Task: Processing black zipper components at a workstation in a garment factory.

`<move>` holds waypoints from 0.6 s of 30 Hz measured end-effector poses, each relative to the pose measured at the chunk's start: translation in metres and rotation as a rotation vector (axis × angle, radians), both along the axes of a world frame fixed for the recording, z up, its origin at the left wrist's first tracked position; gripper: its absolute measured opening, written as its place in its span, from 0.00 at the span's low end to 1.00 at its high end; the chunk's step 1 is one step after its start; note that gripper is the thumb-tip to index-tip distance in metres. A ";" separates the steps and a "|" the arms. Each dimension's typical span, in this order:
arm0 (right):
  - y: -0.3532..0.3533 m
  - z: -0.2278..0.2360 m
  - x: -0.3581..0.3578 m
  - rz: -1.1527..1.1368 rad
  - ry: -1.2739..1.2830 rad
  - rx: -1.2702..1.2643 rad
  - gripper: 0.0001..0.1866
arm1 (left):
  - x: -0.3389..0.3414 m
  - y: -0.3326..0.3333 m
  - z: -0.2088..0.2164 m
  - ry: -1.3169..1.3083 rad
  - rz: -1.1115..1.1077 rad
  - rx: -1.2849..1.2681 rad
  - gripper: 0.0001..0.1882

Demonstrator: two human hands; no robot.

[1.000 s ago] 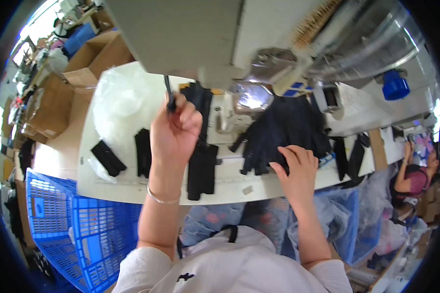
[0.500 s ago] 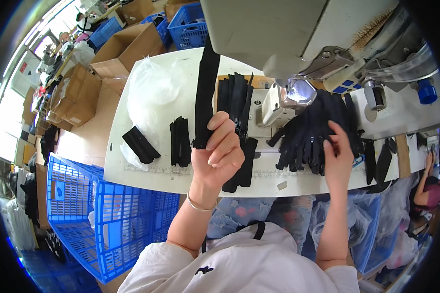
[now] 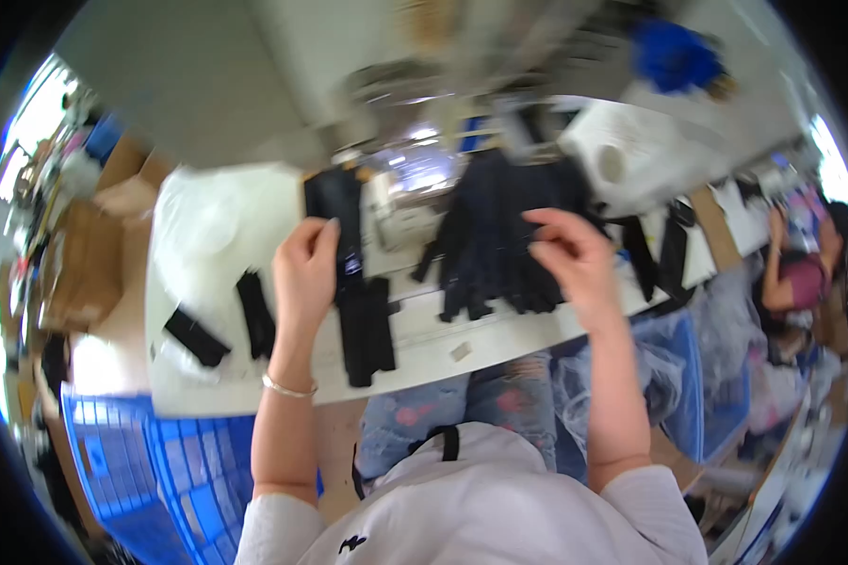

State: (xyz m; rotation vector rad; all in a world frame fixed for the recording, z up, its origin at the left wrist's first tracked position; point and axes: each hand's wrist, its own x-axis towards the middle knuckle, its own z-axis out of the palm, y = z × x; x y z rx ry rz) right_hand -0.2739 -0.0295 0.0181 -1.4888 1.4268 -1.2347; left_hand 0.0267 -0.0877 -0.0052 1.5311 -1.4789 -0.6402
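My left hand (image 3: 303, 273), a bangle on its wrist, is at the left edge of a stack of black fabric strips (image 3: 337, 202). Its thumb and fingers are pinched together; whether a strip is between them is hidden. Over a wide fanned pile of black strips (image 3: 499, 235) hovers my right hand (image 3: 575, 264), its fingers bent but apart, with nothing visible in them. More folded black pieces (image 3: 366, 330) lie below the left stack. Two small black bundles, one upright (image 3: 255, 314) and one slanted (image 3: 197, 337), lie further left. Motion blurs the picture.
A sewing machine (image 3: 410, 160) stands behind the strips on the white table (image 3: 415, 348). Clear plastic (image 3: 203, 226) lies on its left side. Blue crates (image 3: 198, 480) stand below left, a plastic-lined blue bin (image 3: 683, 377) below right. Another person (image 3: 801, 282) sits far right.
The long black strip raised in my left hand no longer hangs there; that hand is now beside the stack. My head view has swung to the right. My right hand remains by the fanned pile.
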 end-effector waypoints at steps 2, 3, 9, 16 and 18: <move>-0.006 -0.006 0.016 -0.010 0.189 -0.084 0.17 | 0.005 -0.006 -0.009 -0.250 0.037 -0.015 0.11; -0.007 -0.004 0.016 -0.015 0.251 -0.138 0.17 | 0.012 -0.011 -0.010 -0.314 0.020 0.006 0.11; 0.001 0.000 -0.009 -0.181 0.217 -0.241 0.15 | -0.049 0.031 0.030 -0.248 0.002 -0.252 0.08; 0.004 -0.012 0.002 0.175 -0.196 -0.135 0.17 | -0.134 0.065 -0.012 -0.078 -0.611 -0.172 0.33; 0.014 -0.005 -0.006 -0.022 -0.108 -0.166 0.16 | -0.147 0.063 -0.012 -0.030 -0.731 -0.121 0.40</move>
